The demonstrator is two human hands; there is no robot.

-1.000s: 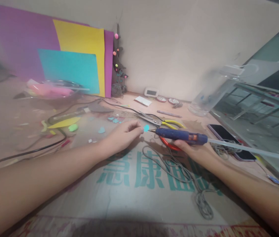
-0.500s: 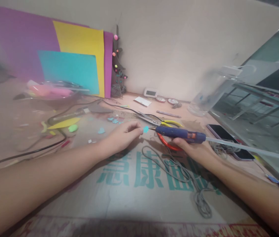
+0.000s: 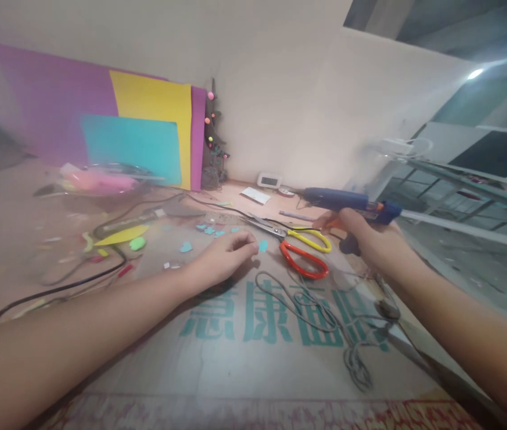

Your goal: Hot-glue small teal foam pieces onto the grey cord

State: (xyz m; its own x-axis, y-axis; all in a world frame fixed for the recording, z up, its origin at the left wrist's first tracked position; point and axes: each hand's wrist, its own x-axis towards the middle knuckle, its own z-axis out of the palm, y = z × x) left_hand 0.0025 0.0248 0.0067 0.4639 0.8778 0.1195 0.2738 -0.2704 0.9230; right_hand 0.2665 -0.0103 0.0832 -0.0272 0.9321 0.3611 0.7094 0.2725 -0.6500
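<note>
My left hand (image 3: pixel 230 255) is over the middle of the table with thumb and fingers pinched. At its fingertips shows a small teal foam piece (image 3: pixel 263 245). My right hand (image 3: pixel 360 233), off to the right and raised, is wrapped round the handle of a blue glue gun (image 3: pixel 338 199). The gun's nozzle points left, and a clear glue stick (image 3: pixel 441 222) juts from its back end. Between my hands lie scissors (image 3: pixel 304 261) with one red and one yellow handle. Grey cord (image 3: pixel 316 319) lies in loops nearer to me.
Teal foam scraps (image 3: pixel 211 230) and a green piece (image 3: pixel 137 243) lie left of the scissors. A black cable (image 3: pixel 56 291) crosses the table's left side. Coloured sheets (image 3: pixel 150 92) lean on the wall beside a decorated branch (image 3: pixel 212 140). A small white clock (image 3: pixel 269 180) stands at the back.
My right hand has moved the glue gun up and to the right, away from the teal piece. My left hand keeps its pinch. The scissors' handles are now uncovered.
</note>
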